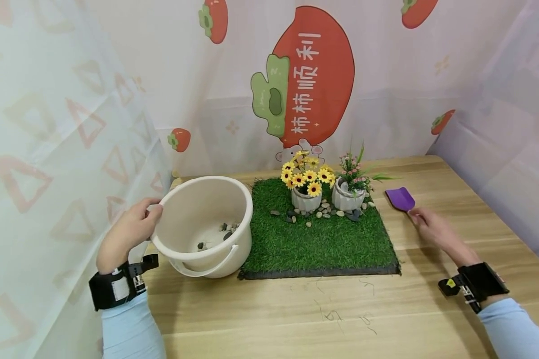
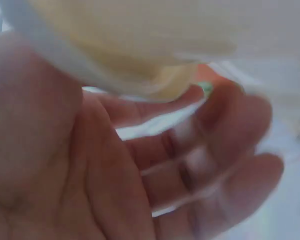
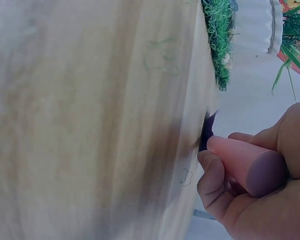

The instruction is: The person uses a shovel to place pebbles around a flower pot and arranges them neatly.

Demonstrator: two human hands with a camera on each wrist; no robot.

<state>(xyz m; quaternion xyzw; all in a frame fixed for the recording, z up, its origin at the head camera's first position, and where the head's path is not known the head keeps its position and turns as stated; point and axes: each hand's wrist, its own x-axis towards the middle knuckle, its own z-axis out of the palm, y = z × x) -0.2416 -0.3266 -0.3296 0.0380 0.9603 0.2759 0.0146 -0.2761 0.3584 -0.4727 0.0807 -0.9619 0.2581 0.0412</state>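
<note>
At the left of the head view, my left hand grips the rim of a cream plastic bucket between thumb and fingers. Its white handle hangs down at the front. Several pebbles lie on the bucket's floor. The left wrist view is blurred, but the bucket's rim shows between thumb and curled fingers. On the right, my right hand holds a small shovel with a purple blade, low over the wooden table. Fingers and thumb wrap its pink handle in the right wrist view.
Between the hands lies a green artificial grass mat. Toward its back stand a pot of yellow flowers and a pot of pink flowers, with several stones around them. Dark strands lie on the table's front. Printed curtains enclose the table.
</note>
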